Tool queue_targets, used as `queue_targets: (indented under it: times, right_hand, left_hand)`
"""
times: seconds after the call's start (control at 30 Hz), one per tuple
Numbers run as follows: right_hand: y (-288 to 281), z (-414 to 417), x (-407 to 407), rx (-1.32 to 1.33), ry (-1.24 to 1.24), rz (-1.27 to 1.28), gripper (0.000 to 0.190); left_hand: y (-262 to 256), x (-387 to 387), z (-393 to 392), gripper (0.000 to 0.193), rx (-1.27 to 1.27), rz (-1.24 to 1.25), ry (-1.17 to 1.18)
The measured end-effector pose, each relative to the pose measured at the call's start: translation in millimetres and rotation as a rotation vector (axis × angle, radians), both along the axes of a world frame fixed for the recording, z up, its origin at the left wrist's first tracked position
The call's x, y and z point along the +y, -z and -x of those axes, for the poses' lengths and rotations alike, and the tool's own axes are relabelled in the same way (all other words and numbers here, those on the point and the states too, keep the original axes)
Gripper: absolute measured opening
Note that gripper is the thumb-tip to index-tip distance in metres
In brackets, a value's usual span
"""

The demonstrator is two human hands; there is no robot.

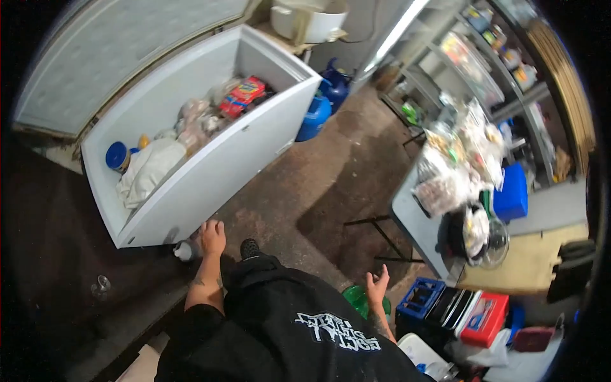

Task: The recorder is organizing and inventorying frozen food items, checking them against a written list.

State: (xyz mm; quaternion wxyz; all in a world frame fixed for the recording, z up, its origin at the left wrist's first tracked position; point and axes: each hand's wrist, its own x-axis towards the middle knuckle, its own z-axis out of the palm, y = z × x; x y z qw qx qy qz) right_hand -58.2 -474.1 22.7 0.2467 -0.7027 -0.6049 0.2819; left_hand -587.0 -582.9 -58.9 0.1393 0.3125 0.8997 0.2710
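My left hand hangs beside the near lower corner of a white chest freezer, its fingers bent and partly hidden. A small greyish-white object shows just left of it; I cannot tell whether the hand touches it. My right hand is raised with fingers apart and holds nothing. Below it, a green plastic container is on the floor. Inside the freezer, whose lid is up, lie a white cloth or bag, a blue-lidded tub, bagged food and a red packet.
On the right, a folding table bears plastic bags of food, a dark pot and a blue bin. Metal shelves stand behind it. Blue gas cylinders adjoin the freezer. A blue crate and red cooler sit near my right.
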Motion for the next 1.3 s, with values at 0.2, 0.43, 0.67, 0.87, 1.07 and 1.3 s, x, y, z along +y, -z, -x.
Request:
queue_targets:
  times: [0.2, 0.43, 0.67, 0.87, 1.07, 1.3]
  right_hand:
    - [3.9, 59.6, 74.8, 0.09, -0.019, 0.146, 0.069]
    - [3.8, 177.7, 221.9, 0.089, -0.346, 0.139, 0.066]
    - [23.6, 336.3, 403.9, -0.187, -0.732, 0.039, 0.061]
    - [17.1, 484.1, 552.3, -0.156, -0.896, -0.557, 0.047]
    - [21.4, 577.8, 660.2, -0.267, -0.979, -0.416, 0.069]
    - [31.5, 623.5, 688.2, -0.52, -0.988, -0.044, 0.062]
  left_hand:
    - [-51.3, 78.3, 103.6, 0.018, 0.357, -0.34, -0.091]
    - [-65.9, 139.1, 181.4, 0.026, 0.323, -0.383, -0.308]
    - [-68.7, 172.2, 187.0, 0.043, 0.286, -0.003, -0.44]
    - [-52.0, 160.9, 194.6, 0.052, 0.291, 0.22, -0.458]
    - [-38.5, 178.4, 229.8, 0.063, 0.208, 0.283, -0.569]
    - [-39.7, 210.9, 366.5, 0.067, 0.135, 0.271, -0.354]
